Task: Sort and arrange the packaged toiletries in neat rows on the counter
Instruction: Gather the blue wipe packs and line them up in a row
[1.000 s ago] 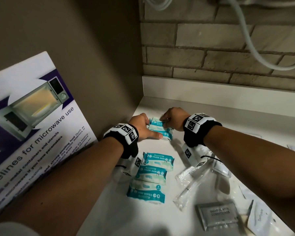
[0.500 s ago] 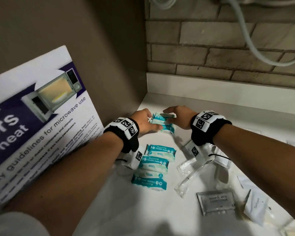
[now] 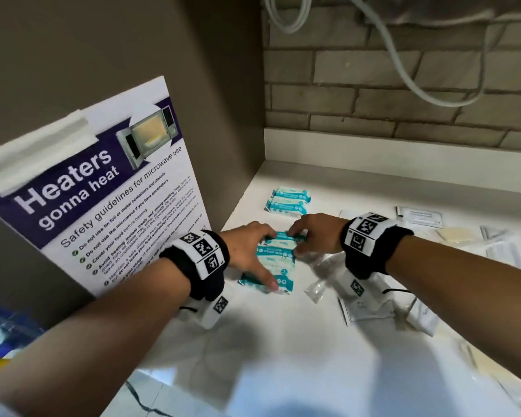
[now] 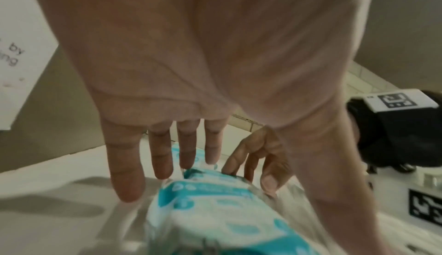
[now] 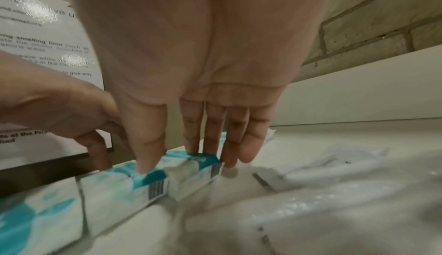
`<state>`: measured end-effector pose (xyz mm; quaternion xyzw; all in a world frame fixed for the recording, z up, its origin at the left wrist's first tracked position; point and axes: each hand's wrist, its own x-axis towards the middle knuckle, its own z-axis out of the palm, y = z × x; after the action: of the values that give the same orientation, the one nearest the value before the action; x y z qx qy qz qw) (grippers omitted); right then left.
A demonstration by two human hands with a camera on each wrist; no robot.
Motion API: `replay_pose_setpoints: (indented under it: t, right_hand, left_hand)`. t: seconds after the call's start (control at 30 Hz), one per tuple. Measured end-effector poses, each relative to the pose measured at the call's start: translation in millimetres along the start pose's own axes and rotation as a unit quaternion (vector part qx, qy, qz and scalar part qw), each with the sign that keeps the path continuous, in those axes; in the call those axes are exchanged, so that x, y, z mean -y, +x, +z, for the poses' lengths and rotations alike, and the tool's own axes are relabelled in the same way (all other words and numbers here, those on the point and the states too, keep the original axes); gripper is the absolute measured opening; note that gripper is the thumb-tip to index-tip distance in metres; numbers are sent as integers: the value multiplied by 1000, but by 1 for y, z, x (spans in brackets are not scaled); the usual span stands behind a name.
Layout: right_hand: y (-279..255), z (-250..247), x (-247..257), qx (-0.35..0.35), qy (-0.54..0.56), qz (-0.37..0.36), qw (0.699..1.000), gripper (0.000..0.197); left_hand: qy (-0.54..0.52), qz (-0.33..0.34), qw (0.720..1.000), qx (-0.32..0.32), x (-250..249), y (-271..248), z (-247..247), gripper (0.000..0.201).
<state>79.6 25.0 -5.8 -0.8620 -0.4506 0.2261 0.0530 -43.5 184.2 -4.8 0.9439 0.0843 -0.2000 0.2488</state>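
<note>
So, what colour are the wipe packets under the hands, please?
Teal and white wipe packets, clearest in the head view.

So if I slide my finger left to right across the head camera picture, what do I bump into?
Purple-and-white microwave safety poster → left hand → teal-and-white wipe packets → right hand → grey sachet.

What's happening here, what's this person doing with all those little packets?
A person is tidying small packaged toiletries on a white counter. Both hands, left hand and right hand, have straight fingers on a column of teal wipe packs, squaring them up. Two more wipe packs lie in the back corner. Clear and white sachets lie unsorted to the right.
</note>
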Motion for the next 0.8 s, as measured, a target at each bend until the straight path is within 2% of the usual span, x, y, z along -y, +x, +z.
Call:
replay_pose_setpoints:
  t: [0.07, 0.13, 0.33, 0.63, 0.8]
  right_hand:
    - [-3, 2, 3, -7, -2, 5, 1000, 47]
    - [-3, 3, 6, -8, -5, 14, 1000, 49]
    - [4, 4, 6, -12, -14, 36, 999, 53]
    - [6, -16, -8, -78, 15, 53, 995, 51]
    - [8, -24, -8, -118, 33, 35, 992, 60]
  left_hand:
    - [28, 5, 1000, 8, 0, -7, 4, 119]
    - [56, 10, 998, 0, -2, -10, 8, 122]
    - [59, 18, 997, -47, -4, -5, 12, 106]
    - [76, -48, 995, -40, 3, 3, 9, 108]
    - [55, -41, 997, -44, -2, 7, 7, 102]
